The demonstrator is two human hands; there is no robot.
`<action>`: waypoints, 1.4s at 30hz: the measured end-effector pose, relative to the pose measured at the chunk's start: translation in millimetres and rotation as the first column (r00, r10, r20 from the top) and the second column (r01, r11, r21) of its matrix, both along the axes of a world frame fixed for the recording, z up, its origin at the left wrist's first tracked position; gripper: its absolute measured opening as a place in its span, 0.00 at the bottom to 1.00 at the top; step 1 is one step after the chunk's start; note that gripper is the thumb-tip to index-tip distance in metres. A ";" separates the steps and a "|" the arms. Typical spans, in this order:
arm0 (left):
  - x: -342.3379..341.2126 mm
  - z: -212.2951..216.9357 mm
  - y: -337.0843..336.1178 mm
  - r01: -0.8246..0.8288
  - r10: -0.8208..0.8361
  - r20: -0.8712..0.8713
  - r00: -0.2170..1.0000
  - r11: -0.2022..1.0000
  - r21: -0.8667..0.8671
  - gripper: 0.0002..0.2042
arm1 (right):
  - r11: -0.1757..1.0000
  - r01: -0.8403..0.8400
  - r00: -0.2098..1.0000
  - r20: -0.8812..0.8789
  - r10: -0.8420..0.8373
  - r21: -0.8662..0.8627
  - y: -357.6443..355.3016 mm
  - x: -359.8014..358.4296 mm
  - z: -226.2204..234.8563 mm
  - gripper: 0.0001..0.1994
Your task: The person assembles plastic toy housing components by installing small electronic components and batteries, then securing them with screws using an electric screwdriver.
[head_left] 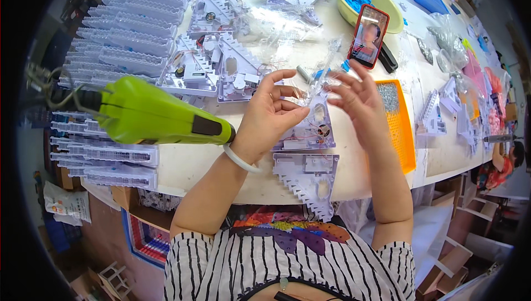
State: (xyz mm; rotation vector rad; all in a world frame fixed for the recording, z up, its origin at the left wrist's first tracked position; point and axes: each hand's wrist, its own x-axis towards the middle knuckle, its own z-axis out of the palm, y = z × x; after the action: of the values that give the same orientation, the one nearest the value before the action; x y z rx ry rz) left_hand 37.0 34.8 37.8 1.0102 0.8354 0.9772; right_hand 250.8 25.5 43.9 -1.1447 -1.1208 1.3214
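Note:
My left hand [272,114] has its fingers curled with the thumb close to them. At their tips is a crinkled piece of clear plastic [317,86]. My right hand [358,105] is on the other side of it, fingers apart and bent, tips near or touching the plastic; which, I cannot tell. Below both hands lies a white stepped-edge plastic housing [301,131] with red wires and a round metal part. A second stepped housing [308,177] sits nearer to me at the table edge. Small blue pieces [319,74] show behind the clear plastic.
A green power screwdriver [166,114] hangs at left, close to my left wrist. Stacked stepped housings [130,35] fill the far left. At right are an orange tray [408,143] of screws, a phone [369,37], a black-handled tool [388,59] and a yellow-green bowl [394,20] of blue pieces.

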 end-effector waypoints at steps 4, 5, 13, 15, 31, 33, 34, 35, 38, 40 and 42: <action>-4.6 3.2 -0.6 0.041 -0.039 -0.046 0.998 0.998 0.047 0.35 | 0.988 0.153 0.985 -0.081 -0.152 0.005 11.7 13.4 15.8 0.31; -6.3 2.4 3.3 0.075 -0.070 -0.077 0.995 0.995 0.059 0.33 | 0.992 0.106 0.994 -0.036 -0.104 0.069 12.5 17.3 18.4 0.29; -9.3 6.1 5.5 -0.088 0.108 -0.049 0.993 0.946 0.313 0.25 | 0.956 0.142 0.990 -0.041 -0.136 0.258 5.9 -8.4 44.1 0.24; -15.5 5.7 7.8 0.062 0.531 -0.310 0.789 0.433 0.899 0.24 | 0.990 0.106 0.979 -0.186 -0.088 0.089 7.4 -7.3 47.9 0.25; -35.8 -12.3 -5.0 -0.051 0.052 -0.038 0.998 0.999 0.009 0.27 | 0.990 0.098 0.988 -0.111 -0.108 -0.099 30.1 -22.7 17.1 0.24; -35.5 -13.6 -5.5 -0.067 0.071 -0.077 0.995 0.996 0.056 0.26 | 0.993 0.096 0.992 -0.073 -0.101 -0.070 31.7 -21.7 13.9 0.24; -36.0 -14.7 -5.8 -0.069 0.072 -0.077 0.994 0.996 0.052 0.26 | 0.994 0.097 0.994 -0.036 -0.099 -0.040 32.0 -21.6 12.0 0.24; -36.4 -16.1 -5.8 -0.071 0.075 -0.074 0.994 0.996 0.055 0.26 | 0.994 0.096 0.995 -0.035 -0.098 -0.045 31.7 -22.4 10.8 0.24; -37.7 -18.1 -4.6 -0.075 0.079 -0.085 0.993 0.996 0.045 0.26 | 0.991 0.121 0.992 -0.017 -0.122 -0.054 32.7 -23.7 6.5 0.23; -37.9 -19.3 -5.5 -0.071 0.073 -0.100 0.992 0.997 0.023 0.26 | 0.990 0.142 0.989 -0.034 -0.143 -0.015 28.9 -26.6 2.1 0.22; -36.7 -22.6 -2.1 -0.127 0.128 -0.025 0.991 0.991 0.036 0.27 | 0.991 0.137 0.991 -0.006 -0.137 -0.003 30.3 -31.2 3.9 0.22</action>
State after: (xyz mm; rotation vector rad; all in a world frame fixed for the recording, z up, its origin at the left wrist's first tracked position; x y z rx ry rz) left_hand 0.3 32.7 15.2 1.0111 0.9178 1.0914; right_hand 219.6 55.7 47.8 -1.1970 -1.0170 1.2198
